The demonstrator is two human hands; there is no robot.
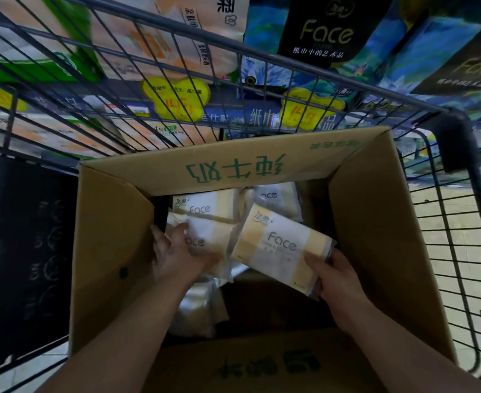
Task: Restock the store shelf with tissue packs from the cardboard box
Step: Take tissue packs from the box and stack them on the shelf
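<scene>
Both packs lie inside the box (375,236), which sits in the cart (447,222). The left hand (177,256) grips the left pack (208,239) at its near left corner. The right hand (338,282) grips the tilted right pack (279,245) by its near right end. Lift each pack clear of the flaps. The film looks slippery, so hold firmly. Carry to the far shelf (262,114).
</scene>
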